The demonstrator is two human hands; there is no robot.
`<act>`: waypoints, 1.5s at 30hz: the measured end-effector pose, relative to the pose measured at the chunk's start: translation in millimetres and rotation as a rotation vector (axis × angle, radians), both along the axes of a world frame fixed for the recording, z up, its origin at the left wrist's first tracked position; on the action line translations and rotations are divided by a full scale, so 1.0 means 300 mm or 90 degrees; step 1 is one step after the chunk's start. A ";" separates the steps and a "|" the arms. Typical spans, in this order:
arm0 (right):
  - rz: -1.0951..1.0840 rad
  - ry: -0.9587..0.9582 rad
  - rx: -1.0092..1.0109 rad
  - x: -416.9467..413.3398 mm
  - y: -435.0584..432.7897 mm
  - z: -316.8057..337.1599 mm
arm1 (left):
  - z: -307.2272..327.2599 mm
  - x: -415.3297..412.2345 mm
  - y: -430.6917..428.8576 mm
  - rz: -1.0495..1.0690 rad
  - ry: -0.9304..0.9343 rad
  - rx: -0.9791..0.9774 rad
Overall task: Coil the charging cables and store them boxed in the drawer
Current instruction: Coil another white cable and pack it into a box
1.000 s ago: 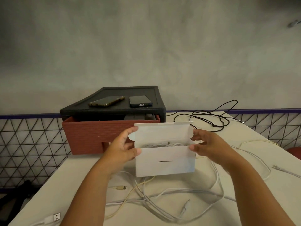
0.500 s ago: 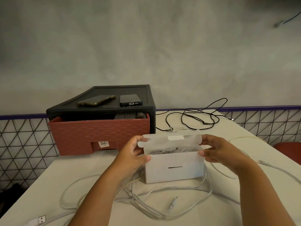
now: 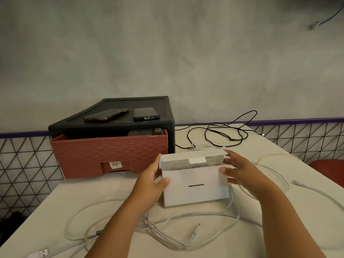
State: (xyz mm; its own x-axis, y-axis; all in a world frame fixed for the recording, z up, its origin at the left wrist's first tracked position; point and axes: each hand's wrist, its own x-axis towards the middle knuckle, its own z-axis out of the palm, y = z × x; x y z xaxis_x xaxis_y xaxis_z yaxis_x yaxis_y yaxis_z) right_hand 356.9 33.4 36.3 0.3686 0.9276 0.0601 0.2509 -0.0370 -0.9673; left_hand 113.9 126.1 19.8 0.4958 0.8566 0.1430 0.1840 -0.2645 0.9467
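A white cardboard box (image 3: 195, 185) stands on the table in front of the drawer, with a coiled white cable just visible under its lid. The lid flap (image 3: 186, 157) is folded most of the way down over the opening. My left hand (image 3: 151, 185) grips the box's left end, thumb on the front face. My right hand (image 3: 242, 172) pinches the right end, fingers on the lid's edge and thumb on the front. The red-brown drawer (image 3: 111, 155) is pulled partly out of its black cabinet (image 3: 171, 131). Loose white cables (image 3: 186, 218) lie around and under the box.
Two phones (image 3: 146, 114) lie on the cabinet top. A tangled black cable (image 3: 223, 135) lies at the back of the table (image 3: 65, 202), and more white cable (image 3: 316, 190) trails right. A USB plug (image 3: 41, 253) lies front left. A red seat (image 3: 329, 167) stands at the right edge.
The box has come down from mid-air onto the table. Its lid, upright a second ago, has been folded forward over the opening, with both hands staying on the box's ends.
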 end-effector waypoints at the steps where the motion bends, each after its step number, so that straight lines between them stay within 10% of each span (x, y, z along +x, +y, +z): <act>1: 0.003 -0.005 -0.003 -0.005 0.005 -0.003 | -0.001 0.001 -0.002 0.000 0.010 -0.001; 25: 0.032 -0.002 -0.015 -0.006 0.011 -0.009 | 0.001 0.014 -0.027 -0.043 0.099 0.004; 45: 0.003 -0.238 -0.050 -0.043 0.052 0.010 | -0.019 0.010 -0.007 -0.007 0.128 0.008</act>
